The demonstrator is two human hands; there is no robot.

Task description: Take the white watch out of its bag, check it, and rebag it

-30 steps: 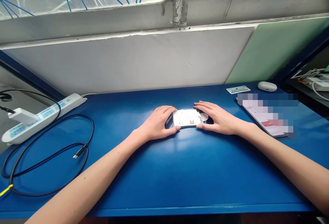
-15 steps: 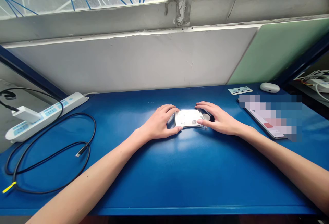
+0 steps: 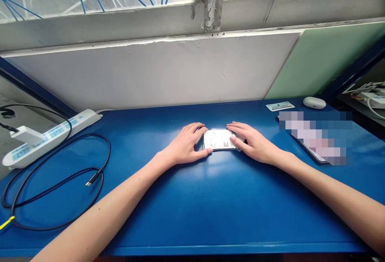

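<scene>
A small flat white packet (image 3: 219, 139) with printed marks lies on the blue table (image 3: 192, 206), glaring in the light. My left hand (image 3: 184, 146) grips its left end, thumb along the near edge and fingers curled over the far edge. My right hand (image 3: 252, 142) covers its right end with fingers laid over it and the thumb pressing the near right corner. A dark object under the packet is mostly hidden by my hands.
A white power strip (image 3: 45, 138) with a plugged-in charger (image 3: 25, 135) lies at far left, its black cable (image 3: 57, 182) looped on the table. At right lie a blurred flat device (image 3: 315, 140), a white label (image 3: 280, 105) and a white earbud case (image 3: 314, 102).
My right hand has slid left over the packet's right end, covering the round silver part seen earlier. My left hand has hardly moved.
</scene>
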